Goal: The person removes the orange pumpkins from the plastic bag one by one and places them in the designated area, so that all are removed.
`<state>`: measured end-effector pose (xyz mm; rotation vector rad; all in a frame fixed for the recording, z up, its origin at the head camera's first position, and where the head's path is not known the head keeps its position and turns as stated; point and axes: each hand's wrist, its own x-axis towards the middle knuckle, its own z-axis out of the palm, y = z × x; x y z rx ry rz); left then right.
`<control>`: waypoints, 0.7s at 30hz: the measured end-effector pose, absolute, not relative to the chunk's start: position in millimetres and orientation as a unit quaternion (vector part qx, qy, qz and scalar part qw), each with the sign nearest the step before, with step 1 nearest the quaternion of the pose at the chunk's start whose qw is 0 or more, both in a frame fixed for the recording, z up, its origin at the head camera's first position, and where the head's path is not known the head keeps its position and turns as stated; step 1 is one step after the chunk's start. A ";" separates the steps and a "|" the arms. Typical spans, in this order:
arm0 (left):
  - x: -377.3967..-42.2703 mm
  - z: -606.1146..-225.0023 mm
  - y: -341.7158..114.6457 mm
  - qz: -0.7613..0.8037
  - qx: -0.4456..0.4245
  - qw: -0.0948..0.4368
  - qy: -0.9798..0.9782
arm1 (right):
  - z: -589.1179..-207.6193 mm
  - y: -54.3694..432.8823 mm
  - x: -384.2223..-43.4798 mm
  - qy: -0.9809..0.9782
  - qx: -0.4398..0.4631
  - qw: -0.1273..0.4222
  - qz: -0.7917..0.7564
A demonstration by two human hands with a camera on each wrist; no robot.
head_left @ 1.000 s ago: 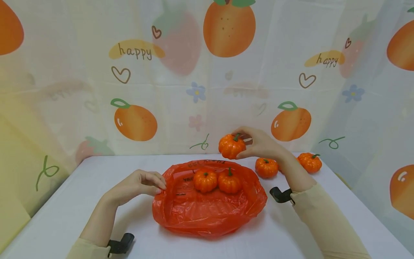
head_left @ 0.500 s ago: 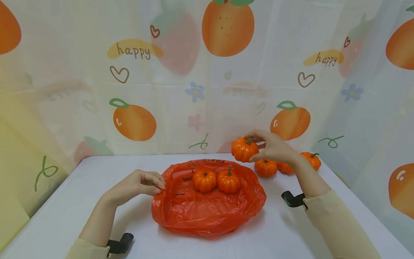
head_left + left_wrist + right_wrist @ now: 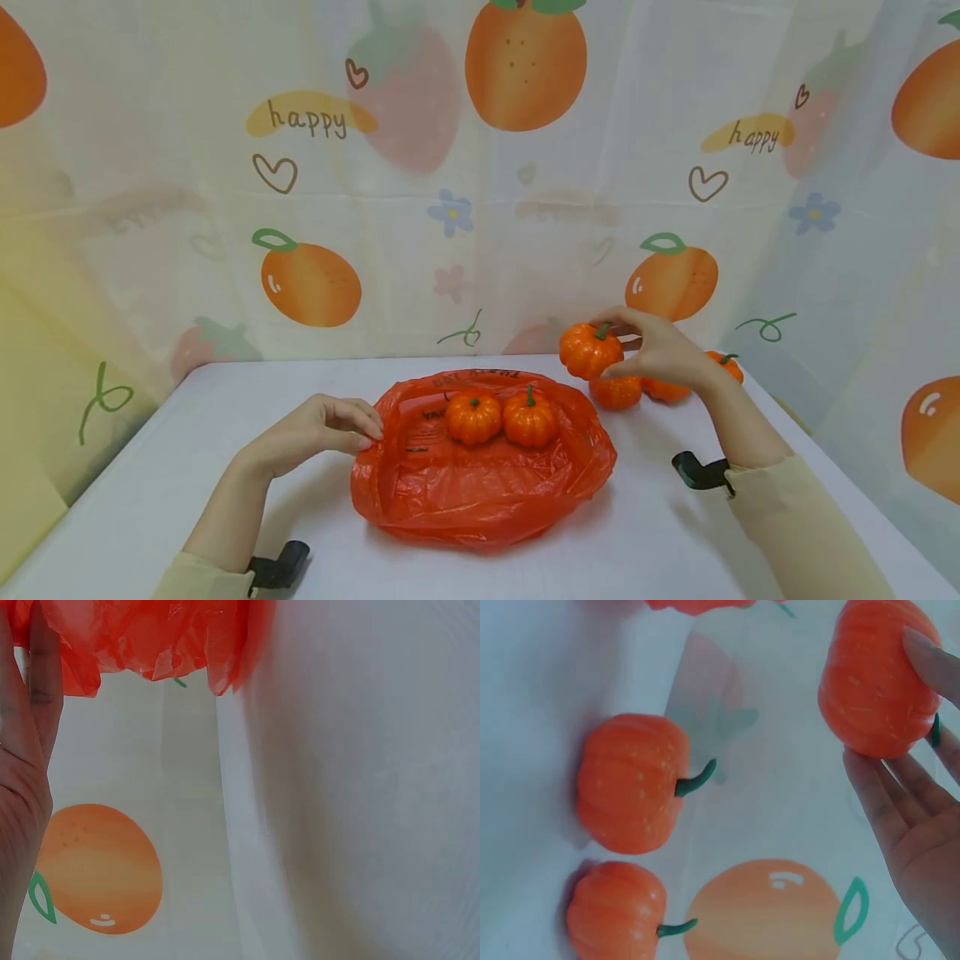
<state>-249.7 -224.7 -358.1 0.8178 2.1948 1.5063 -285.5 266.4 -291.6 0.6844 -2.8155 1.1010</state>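
Note:
In the head view my right hand (image 3: 660, 354) grips a small orange pumpkin (image 3: 590, 351) with a green stem, held in the air at the bag's far right. The right wrist view shows thumb and fingers around that pumpkin (image 3: 881, 679). My left hand (image 3: 315, 429) pinches the left rim of a red plastic bag (image 3: 483, 521), which lies with its mouth spread wide. Two more pumpkins sit in the bag side by side, one on the left (image 3: 474, 417) and one on the right (image 3: 529, 417). In the left wrist view, fingers touch the crumpled bag edge (image 3: 150, 637).
Behind the held pumpkin, further pumpkins stand on the white table (image 3: 225, 450): one beside the bag (image 3: 617, 393), one partly under the right forearm (image 3: 666, 392), and one at far right (image 3: 726, 367). A fruit-print curtain (image 3: 405, 250) hangs along the table's back edge.
My right hand has moved right and slightly down with the pumpkin, away from above the bag's far rim toward the standing pumpkins. The left hand and the bag have stayed put.

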 end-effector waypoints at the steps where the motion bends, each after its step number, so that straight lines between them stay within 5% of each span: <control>1: -249.9 -358.4 -225.0 0.533 0.291 0.178 0.774 | -291.5 268.4 -284.9 -0.909 0.218 0.022 0.356; 21: -250.1 -359.3 -226.3 0.536 0.299 0.176 0.770 | -303.8 297.1 -276.9 -0.910 0.179 0.005 0.375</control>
